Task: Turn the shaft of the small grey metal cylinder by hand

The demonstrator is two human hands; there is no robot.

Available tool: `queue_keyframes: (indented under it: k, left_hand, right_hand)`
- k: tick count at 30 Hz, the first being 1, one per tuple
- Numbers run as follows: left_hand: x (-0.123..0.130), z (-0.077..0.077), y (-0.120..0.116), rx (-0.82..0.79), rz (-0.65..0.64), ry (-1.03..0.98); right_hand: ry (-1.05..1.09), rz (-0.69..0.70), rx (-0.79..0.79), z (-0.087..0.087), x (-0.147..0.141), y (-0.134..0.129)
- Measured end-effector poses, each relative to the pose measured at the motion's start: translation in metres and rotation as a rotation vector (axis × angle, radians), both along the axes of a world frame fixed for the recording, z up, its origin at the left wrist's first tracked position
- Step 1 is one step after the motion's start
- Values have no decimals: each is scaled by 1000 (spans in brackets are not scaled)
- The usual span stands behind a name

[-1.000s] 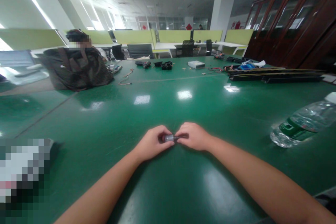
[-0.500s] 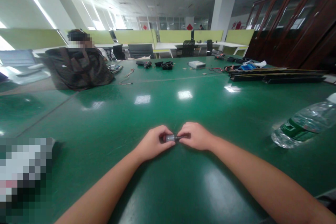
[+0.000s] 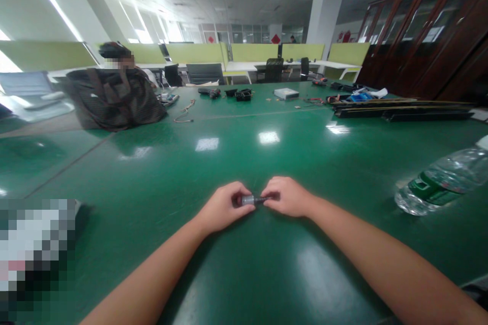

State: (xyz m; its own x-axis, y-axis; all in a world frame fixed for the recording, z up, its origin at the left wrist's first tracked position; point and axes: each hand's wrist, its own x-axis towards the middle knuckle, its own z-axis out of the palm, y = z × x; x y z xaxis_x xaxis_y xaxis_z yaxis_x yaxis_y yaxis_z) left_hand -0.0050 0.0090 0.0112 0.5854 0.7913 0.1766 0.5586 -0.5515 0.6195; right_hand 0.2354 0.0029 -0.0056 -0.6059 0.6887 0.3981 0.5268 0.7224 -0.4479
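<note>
A small grey cylinder lies sideways low over the green table, its kind too small to make out. My left hand is closed round its left part, thumb and fingertips on the grey body. From its right side sticks out a thin dark end, which narrows toward the right. My right hand pinches the tip of this dark end between thumb and fingers. Whether the dark end is a separate piece, I cannot tell. The fingers hide both outer ends.
A water bottle lies on the right of the green table. At the left edge is a blurred-out box-like thing. Farther back stand a dark bag, a white box and black strips. A person sits behind the bag.
My right hand has shifted slightly right, away from the left, and more of the thin dark end shows between the hands. My left hand has hardly moved.
</note>
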Motion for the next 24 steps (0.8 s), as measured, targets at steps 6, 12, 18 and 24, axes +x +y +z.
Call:
queue_keyframes:
  k: [6,12,18,24]
  left_hand:
    - [-1,0,0,4,-8,-1]
    - [0,0,0,-5,-7,-5]
    - [0,0,-1,-10,0,-2]
    - [0,0,0,-9,-2,4]
  right_hand:
    - [4,-10,-28,3,6,0]
    - [-10,-31,-125,7,19,3]
    - [-8,-79,-194,8,34,8]
    - [83,-115,-296,3,17,5]
